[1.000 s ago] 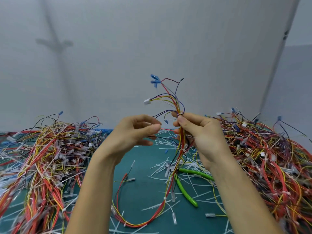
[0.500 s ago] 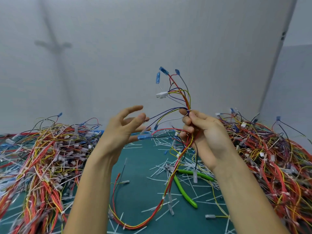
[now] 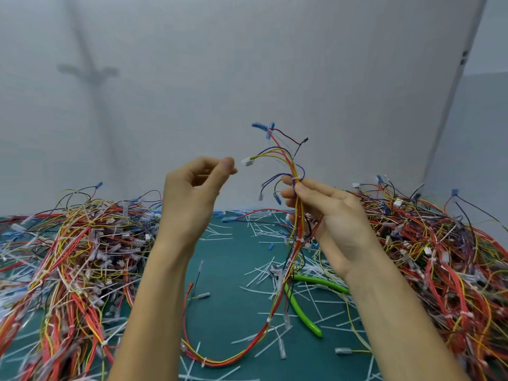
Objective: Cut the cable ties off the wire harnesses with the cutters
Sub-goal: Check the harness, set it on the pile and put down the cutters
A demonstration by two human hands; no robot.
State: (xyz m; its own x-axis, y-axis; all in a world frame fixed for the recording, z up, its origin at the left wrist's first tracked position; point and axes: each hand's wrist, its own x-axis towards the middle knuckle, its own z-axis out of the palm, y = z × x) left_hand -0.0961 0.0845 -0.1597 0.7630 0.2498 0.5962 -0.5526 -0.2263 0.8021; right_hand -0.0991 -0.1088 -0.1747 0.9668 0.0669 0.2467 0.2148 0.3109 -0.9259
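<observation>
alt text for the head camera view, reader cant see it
A person's right hand pinches a multicoloured wire harness upright while the left hand hovers beside it, fingertips together. Green-handled cutters lie on the teal mat among cut tie scraps, between two harness piles.

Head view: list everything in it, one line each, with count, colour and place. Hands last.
held harness: one, red, yellow and blue wires, raised at centre, tail looping down to the mat
cable ties: several, white, spaced along the held harness
cutters: one pair, green handles, lying on the mat below the right hand
left pile: one heap of harnesses, mostly red and yellow, left of the mat
right pile: one heap, same colours, right
offcuts: many, white, scattered on the mat
mat: one, teal, underneath
wall: grey-white, behind
left hand: raised, fingers curled, thumb at fingertips; whether it pinches anything cannot be told
right hand: grips the held harness
</observation>
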